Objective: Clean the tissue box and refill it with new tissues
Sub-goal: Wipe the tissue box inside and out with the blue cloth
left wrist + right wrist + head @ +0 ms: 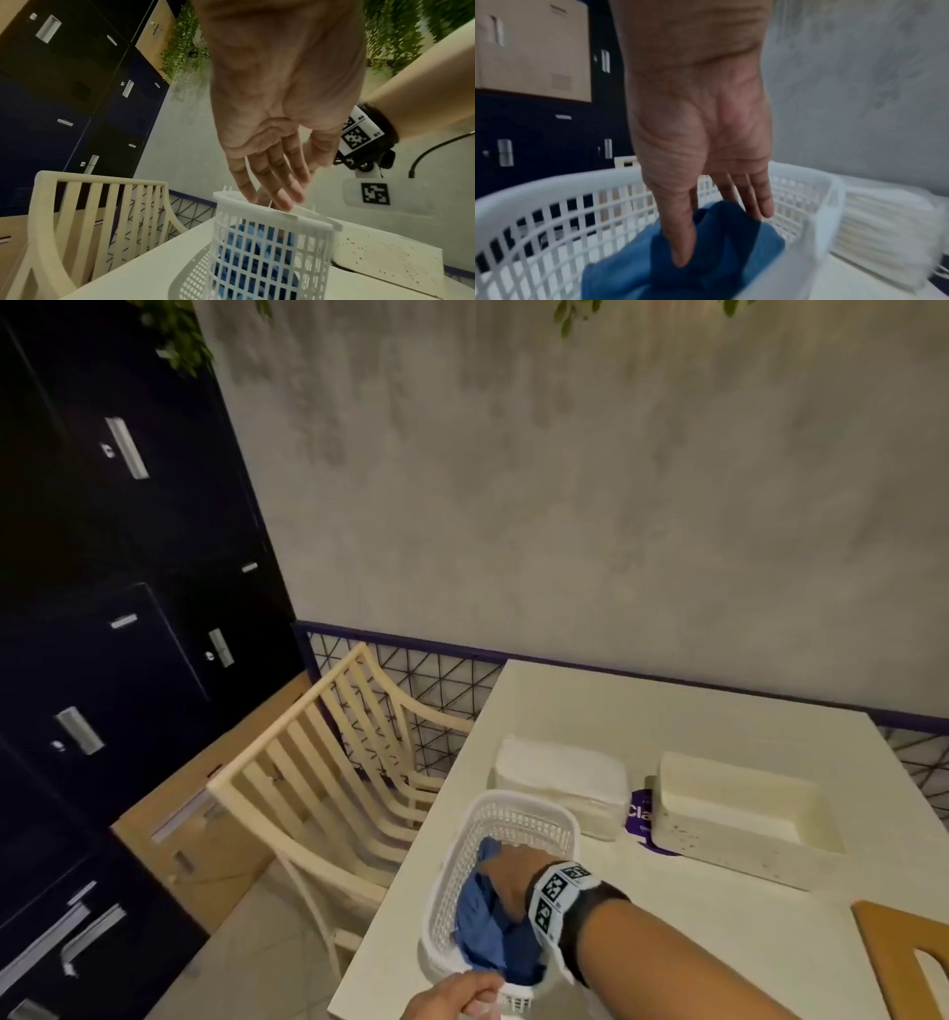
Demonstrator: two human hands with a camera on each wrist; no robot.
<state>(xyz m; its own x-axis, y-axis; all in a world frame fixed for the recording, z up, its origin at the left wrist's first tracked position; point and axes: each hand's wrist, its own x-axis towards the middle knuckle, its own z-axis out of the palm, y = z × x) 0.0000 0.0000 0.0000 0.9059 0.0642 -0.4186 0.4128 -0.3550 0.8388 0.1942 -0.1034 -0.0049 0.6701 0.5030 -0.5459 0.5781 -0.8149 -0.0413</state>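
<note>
A white mesh basket stands at the table's near left corner with a blue cloth bunched inside. My right hand reaches down into it; in the right wrist view my right hand pinches a fold of the blue cloth between thumb and fingers. My left hand rests straight fingers on the near rim of the basket. The cream tissue box lies open and speckled to the right, empty inside. A wrapped stack of white tissues sits beside it.
A purple wrapper lies between the tissue stack and the box. A cream slatted chair stands left of the white table. A wooden piece is at the near right. Dark lockers line the left wall.
</note>
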